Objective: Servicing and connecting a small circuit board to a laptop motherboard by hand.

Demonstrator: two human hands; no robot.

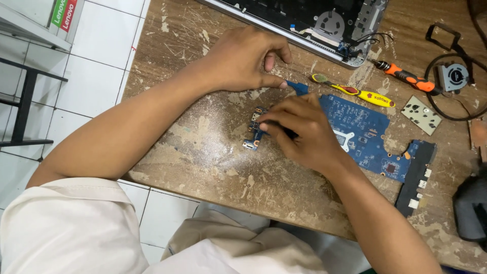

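Observation:
A blue laptop motherboard [362, 129] lies on the worn wooden table [203, 152]. My left hand [246, 58] rests above it with thumb and forefinger pinched at the board's upper left corner [299, 87]. My right hand [304, 129] covers the board's left part, its fingers closed around a dark slim tool whose tip touches a small blue daughter board [253, 133]. The tool is mostly hidden under my fingers.
An opened laptop chassis [324, 23] with a fan lies at the table's far edge. A yellow screwdriver [355, 92], an orange-handled screwdriver [408, 77], a loose fan with cable [453, 76], a small grey plate [421, 114] and a dark object [472, 205] sit to the right.

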